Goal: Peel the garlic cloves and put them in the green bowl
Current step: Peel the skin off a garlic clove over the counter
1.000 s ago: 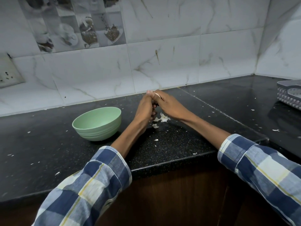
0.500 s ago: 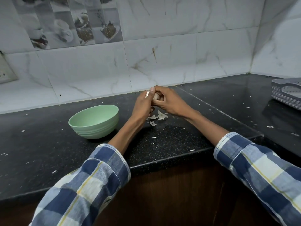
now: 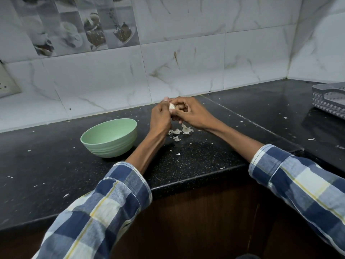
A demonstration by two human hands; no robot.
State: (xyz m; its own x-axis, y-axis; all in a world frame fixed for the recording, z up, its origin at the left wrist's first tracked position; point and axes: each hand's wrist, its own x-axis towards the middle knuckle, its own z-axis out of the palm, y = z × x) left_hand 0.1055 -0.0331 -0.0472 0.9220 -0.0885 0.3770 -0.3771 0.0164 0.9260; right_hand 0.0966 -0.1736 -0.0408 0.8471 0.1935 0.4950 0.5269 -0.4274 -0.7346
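garlic clove (image 3: 172, 106): right of green bowl (image 3: 110, 137), above counter (image 3: 196, 156), pinched between both hands | left hand (image 3: 161, 118): fingers curled on clove | right hand (image 3: 191, 113): fingers curled on clove | peels (image 3: 180, 131): below hands

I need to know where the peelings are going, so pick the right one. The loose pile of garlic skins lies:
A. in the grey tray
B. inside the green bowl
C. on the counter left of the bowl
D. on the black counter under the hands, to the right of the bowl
D: the garlic skins lie on the black counter just below both hands, to the right of the green bowl.
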